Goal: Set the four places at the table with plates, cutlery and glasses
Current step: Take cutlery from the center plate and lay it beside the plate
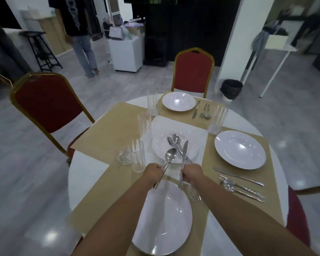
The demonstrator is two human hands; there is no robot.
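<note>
At the left of the frame, one paper mat [107, 130] has no plate yet. Spare glasses [138, 159] wait beside it. The left hand [152, 172] has its grip closed round a spoon [170, 156]. The right hand [191, 174] has its grip closed round a knife [185, 147]. Both are held over the middle plate [160, 145], where the spare cutlery lies. They are likely meant for the near plate [164, 218]. The right plate [240, 149] already has its cutlery beside it.

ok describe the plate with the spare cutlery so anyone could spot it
Look at the round white table. At its centre, on the white mat, sits the middle plate. Unlike the three bare plates on tan mats, it has cutlery lying in it.
</note>
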